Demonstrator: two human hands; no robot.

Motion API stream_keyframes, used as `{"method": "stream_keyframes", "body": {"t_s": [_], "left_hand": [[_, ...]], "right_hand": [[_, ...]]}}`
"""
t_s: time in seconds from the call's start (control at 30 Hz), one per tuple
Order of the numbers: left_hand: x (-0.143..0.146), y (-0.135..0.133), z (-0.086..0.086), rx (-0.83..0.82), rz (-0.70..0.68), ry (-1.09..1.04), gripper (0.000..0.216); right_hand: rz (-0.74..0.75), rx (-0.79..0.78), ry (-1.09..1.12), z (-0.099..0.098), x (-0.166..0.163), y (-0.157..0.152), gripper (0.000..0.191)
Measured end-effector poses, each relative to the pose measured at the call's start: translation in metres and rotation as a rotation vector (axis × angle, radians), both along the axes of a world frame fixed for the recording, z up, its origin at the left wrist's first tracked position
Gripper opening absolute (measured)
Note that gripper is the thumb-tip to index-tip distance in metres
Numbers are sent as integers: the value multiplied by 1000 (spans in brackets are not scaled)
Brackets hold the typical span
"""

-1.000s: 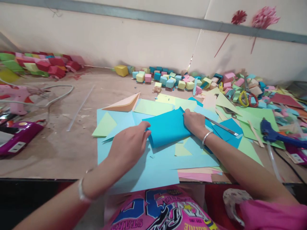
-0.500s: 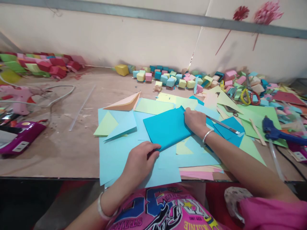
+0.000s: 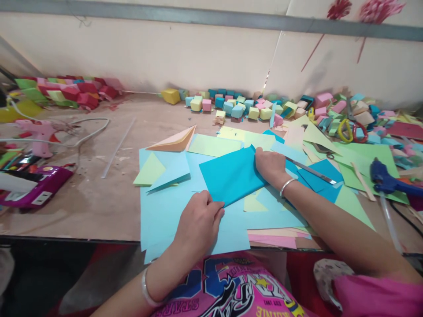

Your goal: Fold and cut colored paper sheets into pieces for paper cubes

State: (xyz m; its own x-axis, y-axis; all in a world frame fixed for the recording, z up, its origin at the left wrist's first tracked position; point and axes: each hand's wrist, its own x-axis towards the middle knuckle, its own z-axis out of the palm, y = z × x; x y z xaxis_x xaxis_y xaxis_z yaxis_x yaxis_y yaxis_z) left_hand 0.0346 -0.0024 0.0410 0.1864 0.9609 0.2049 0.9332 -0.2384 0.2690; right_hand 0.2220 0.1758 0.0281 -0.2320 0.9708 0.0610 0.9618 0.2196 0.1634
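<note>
Worktop (image 3: 99, 207), paper-strewn: creasing folded blue sheet (image 3: 231, 176).
Left hand (image 3: 198, 224) pinches near corner; right hand (image 3: 271, 165) flat, pinning far edge. Next, likely: press crease.

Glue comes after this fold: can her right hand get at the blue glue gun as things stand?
Probably yes: the blue glue gun lies uncovered on green paper, just right of her right hand, which now presses the folded blue sheet.

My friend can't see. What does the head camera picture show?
Two hands press a folded blue paper flat on a table: the left hand at its near corner, the right hand at its far edge. Pastel sheets lie underneath; little paper cubes line the wall.
</note>
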Motion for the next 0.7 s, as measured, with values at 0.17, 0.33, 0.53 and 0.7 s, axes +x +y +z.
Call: {"method": "stream_keyframes", "body": {"t_s": [0.17, 0.33, 0.53, 0.7], "left_hand": [[9, 32, 24, -159, -182, 256, 36], [23, 98, 28, -211, -230, 316, 34], [46, 126, 0, -38, -212, 266, 37], [45, 127, -14, 38, -503, 182, 31]], "right_hand": [[-3, -17, -7, 2, 0, -1, 30], [-21, -26, -2, 5, 0, -1, 29], [-33, -48, 23, 6, -1, 1, 33], [-16, -68, 52, 7, 2, 4, 33]]}}
